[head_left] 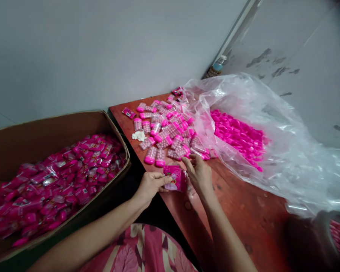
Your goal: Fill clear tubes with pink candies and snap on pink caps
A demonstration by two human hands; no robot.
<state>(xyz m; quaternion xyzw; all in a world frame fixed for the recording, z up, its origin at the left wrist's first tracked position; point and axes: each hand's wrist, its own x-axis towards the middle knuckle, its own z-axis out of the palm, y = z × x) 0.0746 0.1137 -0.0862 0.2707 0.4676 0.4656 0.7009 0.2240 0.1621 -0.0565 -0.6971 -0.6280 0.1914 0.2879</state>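
Observation:
A pink printed packet [172,177] is pinched between the thumb and fingers of my left hand [151,185], above the near edge of the red table. At the packet's right side is my right hand [197,172], its fingers bent and partly apart; whether they grip anything is too blurred to tell. Just beyond both hands lie several clear bottles with pink caps [170,130], filled with small pale balls. A small pink sachet [128,112] and a crumpled white scrap [139,136] lie near the table's left edge.
On the left stands a cardboard box [117,132] heaped with pink packets [82,170]. A clear plastic bag [283,151] with pink pieces [238,136] covers the table's right side. A dark container [308,234] stands at lower right. A bottle [218,66] is in the back corner.

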